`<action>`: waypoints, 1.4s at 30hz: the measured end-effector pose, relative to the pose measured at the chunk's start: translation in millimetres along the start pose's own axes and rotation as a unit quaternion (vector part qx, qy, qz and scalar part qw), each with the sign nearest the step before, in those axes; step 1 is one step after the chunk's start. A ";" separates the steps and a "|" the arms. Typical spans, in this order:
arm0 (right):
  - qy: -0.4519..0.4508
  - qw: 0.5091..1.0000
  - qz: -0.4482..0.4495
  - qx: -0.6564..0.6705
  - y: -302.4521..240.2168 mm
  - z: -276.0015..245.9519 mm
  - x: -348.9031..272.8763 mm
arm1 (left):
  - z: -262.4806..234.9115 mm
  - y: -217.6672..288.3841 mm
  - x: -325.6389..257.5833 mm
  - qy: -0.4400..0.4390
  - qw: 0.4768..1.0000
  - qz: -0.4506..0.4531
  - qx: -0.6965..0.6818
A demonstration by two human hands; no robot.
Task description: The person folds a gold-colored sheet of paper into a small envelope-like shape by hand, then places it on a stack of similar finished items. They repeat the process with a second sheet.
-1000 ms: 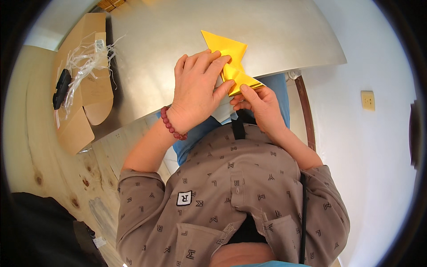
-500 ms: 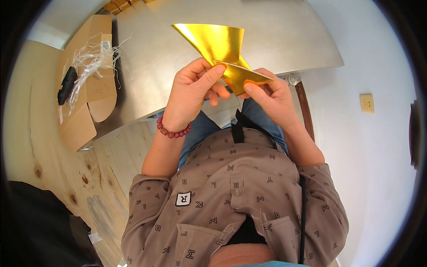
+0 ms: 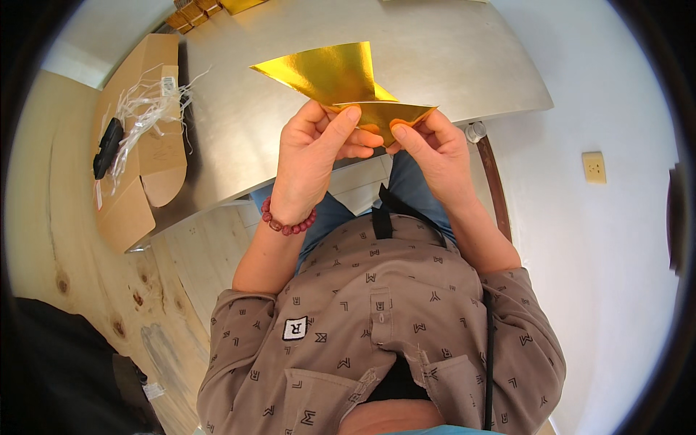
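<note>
A sheet of shiny gold paper [image 3: 326, 75] is held up between my two hands, above the near edge of the metal table. Part of it fans out to the far left, and a nearer section is folded across toward me. My left hand [image 3: 317, 141], with a dark red bead bracelet at the wrist, pinches the fold between thumb and fingers. At the right end of the same fold, my right hand [image 3: 433, 154] grips with its thumb on the near face and fingers behind. The fingertips behind the paper are partly hidden.
On the left, an opened cardboard box [image 3: 156, 148] carries tangled clear plastic strips [image 3: 148, 105] and a black handled tool [image 3: 109, 148]. Bundles of gold-brown pieces [image 3: 192, 14] lie at the far left of the metal table [image 3: 449, 61]. A white wall with a socket [image 3: 594, 167] stands right.
The gold paper has turned and its far part has swung left. Its near fold now lies almost level, with my right hand slightly to the left of before. Both hands still grip it.
</note>
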State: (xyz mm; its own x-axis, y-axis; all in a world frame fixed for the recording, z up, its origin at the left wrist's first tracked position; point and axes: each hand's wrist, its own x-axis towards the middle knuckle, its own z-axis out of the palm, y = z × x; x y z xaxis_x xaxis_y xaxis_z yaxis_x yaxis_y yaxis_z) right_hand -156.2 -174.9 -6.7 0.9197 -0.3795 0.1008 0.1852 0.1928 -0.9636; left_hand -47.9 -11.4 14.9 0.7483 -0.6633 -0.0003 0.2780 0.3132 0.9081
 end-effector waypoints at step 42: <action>0.037 0.999 -0.025 0.012 0.2 -3.9 -1.3 | 3.8 -3.5 3.7 0.018 1.000 -0.005 0.004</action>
State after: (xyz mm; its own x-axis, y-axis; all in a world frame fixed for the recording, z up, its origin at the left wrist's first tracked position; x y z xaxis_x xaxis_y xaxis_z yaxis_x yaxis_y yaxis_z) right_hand -158.7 -177.9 -8.0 0.8811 -0.4550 0.1289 0.2391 0.1933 -0.9516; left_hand -48.4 -17.5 13.2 0.7664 -0.6418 -0.0245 0.2811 0.3008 0.9113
